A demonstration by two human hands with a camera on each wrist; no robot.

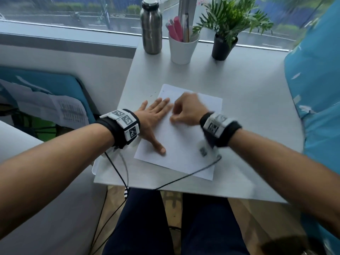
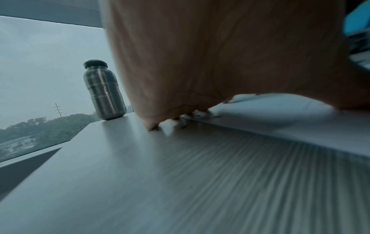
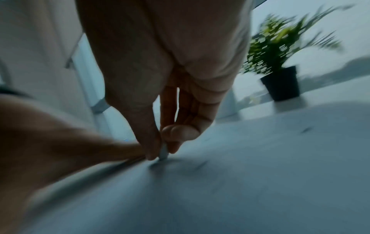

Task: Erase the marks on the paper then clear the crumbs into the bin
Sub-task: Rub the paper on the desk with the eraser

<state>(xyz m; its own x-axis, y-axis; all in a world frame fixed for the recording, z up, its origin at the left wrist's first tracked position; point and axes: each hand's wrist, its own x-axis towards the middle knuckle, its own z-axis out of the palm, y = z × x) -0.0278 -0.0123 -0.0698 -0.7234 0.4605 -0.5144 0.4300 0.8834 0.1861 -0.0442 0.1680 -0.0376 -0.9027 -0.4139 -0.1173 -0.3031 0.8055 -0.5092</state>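
A white sheet of paper (image 1: 185,144) lies on the grey table (image 1: 248,111). My left hand (image 1: 154,116) lies flat on the sheet's left edge with fingers spread, pressing it down. My right hand (image 1: 185,111), blurred, is curled over the upper middle of the paper, just right of the left fingertips. In the right wrist view the thumb and fingers pinch a small pale eraser (image 3: 164,152) whose tip touches the paper (image 3: 240,182). Small dark crumbs (image 3: 305,129) lie on the sheet. In the left wrist view crumbs (image 2: 200,114) sit by the paper's (image 2: 300,123) edge under my palm.
At the table's far edge stand a steel bottle (image 1: 151,26), a white cup of pens (image 1: 181,46) and a potted plant (image 1: 223,43). A blue cushion (image 1: 316,98) borders the right side. Cables (image 1: 184,177) trail from both wristbands over the front edge. No bin is in view.
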